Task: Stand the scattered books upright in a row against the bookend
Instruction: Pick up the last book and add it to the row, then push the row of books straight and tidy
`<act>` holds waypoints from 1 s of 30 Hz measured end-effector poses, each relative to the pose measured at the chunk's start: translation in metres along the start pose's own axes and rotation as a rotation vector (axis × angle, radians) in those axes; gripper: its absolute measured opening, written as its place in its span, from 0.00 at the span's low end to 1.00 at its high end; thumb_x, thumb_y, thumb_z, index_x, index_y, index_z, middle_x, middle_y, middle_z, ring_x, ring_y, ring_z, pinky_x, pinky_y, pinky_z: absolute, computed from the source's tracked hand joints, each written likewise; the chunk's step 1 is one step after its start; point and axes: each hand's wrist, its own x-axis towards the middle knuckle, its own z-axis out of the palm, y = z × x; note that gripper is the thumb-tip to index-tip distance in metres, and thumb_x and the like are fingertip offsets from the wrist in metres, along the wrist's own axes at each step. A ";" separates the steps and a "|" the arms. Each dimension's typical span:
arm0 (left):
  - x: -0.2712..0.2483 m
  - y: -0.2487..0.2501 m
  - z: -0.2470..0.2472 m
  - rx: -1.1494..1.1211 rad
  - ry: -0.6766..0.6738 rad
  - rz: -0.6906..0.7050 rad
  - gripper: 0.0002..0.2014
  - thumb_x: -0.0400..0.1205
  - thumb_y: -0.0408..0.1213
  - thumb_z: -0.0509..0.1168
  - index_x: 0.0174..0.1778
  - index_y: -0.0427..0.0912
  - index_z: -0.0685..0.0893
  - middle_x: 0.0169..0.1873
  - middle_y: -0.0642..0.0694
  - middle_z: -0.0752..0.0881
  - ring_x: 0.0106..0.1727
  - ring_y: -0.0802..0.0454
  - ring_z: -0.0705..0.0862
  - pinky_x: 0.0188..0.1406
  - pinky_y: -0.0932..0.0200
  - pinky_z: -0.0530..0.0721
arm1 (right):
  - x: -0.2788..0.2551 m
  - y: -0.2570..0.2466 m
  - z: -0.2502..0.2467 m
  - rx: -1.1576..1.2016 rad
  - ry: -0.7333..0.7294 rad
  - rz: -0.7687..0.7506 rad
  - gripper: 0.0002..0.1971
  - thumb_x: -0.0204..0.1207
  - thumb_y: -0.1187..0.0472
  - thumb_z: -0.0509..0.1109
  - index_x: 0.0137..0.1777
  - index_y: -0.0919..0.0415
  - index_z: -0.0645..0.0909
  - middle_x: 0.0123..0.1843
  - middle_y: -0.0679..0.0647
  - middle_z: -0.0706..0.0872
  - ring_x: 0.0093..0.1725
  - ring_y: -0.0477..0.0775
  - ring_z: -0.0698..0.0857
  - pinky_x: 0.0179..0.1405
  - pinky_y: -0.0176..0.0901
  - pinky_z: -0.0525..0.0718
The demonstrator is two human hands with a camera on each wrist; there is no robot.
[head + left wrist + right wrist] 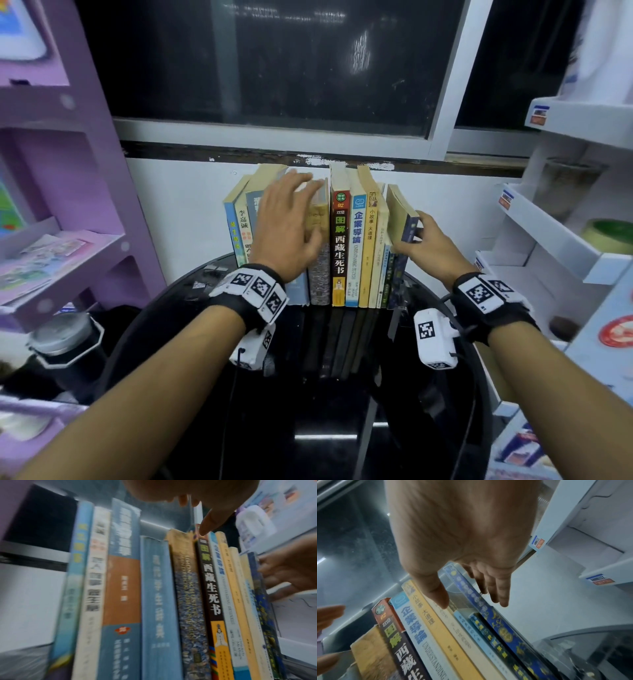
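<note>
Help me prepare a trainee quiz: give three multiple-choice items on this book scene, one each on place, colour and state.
1. Where along the row of books is the right hand? A) left end B) right end C) middle
2. The end book it holds is: A) red B) green C) dark blue
3. The left hand is: A) open B) fisted C) holding a cup
B, it holds the end book; C, blue spine in the right wrist view; A, straight fingers over the book tops.

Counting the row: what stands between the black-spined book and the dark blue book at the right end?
Five upright books: pale blue, yellow, cream, then two thin ones, light blue and green. The right wrist view shows them best.
</note>
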 end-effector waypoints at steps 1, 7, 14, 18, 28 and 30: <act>-0.004 -0.007 -0.006 -0.018 0.035 -0.033 0.31 0.72 0.40 0.68 0.72 0.40 0.72 0.71 0.39 0.73 0.75 0.41 0.68 0.76 0.39 0.66 | -0.002 0.002 0.002 0.010 -0.003 0.012 0.36 0.75 0.60 0.75 0.80 0.53 0.62 0.65 0.52 0.80 0.60 0.53 0.80 0.58 0.43 0.74; -0.037 -0.054 -0.034 -0.102 0.141 -0.345 0.36 0.69 0.42 0.66 0.75 0.36 0.70 0.71 0.37 0.72 0.73 0.42 0.69 0.75 0.49 0.65 | -0.005 0.018 0.015 0.063 -0.040 0.047 0.31 0.69 0.59 0.79 0.71 0.53 0.72 0.65 0.52 0.85 0.61 0.56 0.85 0.69 0.60 0.78; -0.063 -0.097 -0.036 -0.402 -0.142 -0.748 0.44 0.75 0.40 0.75 0.83 0.42 0.56 0.79 0.41 0.63 0.79 0.46 0.65 0.78 0.46 0.66 | -0.010 0.013 0.023 0.007 -0.050 0.054 0.28 0.72 0.62 0.79 0.69 0.54 0.72 0.63 0.53 0.87 0.59 0.55 0.86 0.66 0.59 0.81; -0.062 -0.102 -0.034 -0.566 -0.341 -0.729 0.45 0.74 0.40 0.76 0.83 0.48 0.56 0.80 0.48 0.65 0.79 0.50 0.65 0.77 0.44 0.67 | -0.018 0.004 0.027 -0.057 -0.052 0.052 0.30 0.75 0.65 0.76 0.73 0.57 0.66 0.67 0.55 0.83 0.59 0.55 0.83 0.63 0.53 0.79; -0.048 -0.089 -0.026 -0.555 -0.379 -0.646 0.40 0.78 0.35 0.72 0.81 0.50 0.56 0.63 0.54 0.78 0.60 0.55 0.79 0.60 0.58 0.76 | -0.018 0.006 0.029 -0.149 0.009 -0.009 0.33 0.76 0.65 0.75 0.78 0.55 0.63 0.69 0.57 0.83 0.65 0.58 0.83 0.61 0.49 0.79; -0.048 -0.089 -0.025 -0.493 -0.381 -0.615 0.39 0.78 0.36 0.72 0.80 0.49 0.57 0.66 0.50 0.80 0.61 0.51 0.80 0.60 0.55 0.77 | -0.016 0.008 0.027 -0.157 0.008 -0.016 0.33 0.76 0.65 0.75 0.77 0.54 0.64 0.69 0.56 0.83 0.64 0.57 0.84 0.59 0.49 0.80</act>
